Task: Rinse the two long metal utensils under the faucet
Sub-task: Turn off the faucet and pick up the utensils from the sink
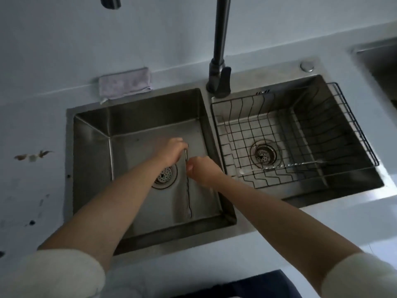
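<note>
Steel utensil pinched by left hand and right hand; second utensil in wire basket.

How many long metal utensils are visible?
2. First utensil is in the left basin, held by left hand and right hand; second utensil lies in the wire basket.

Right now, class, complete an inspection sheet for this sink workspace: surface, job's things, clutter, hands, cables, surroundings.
Surface: steel double sink set in a pale counter.
Job's things: held utensil in the left basin; second utensil lies across the wire rack in the right basin; faucet, no stream visible.
Clutter: folded cloth behind the left basin; brownish scraps on the counter's left.
Hands: left hand grips the held utensil's top; right hand pinches it lower.
Cables: nothing seen.
Surroundings: pale wall behind.
</note>
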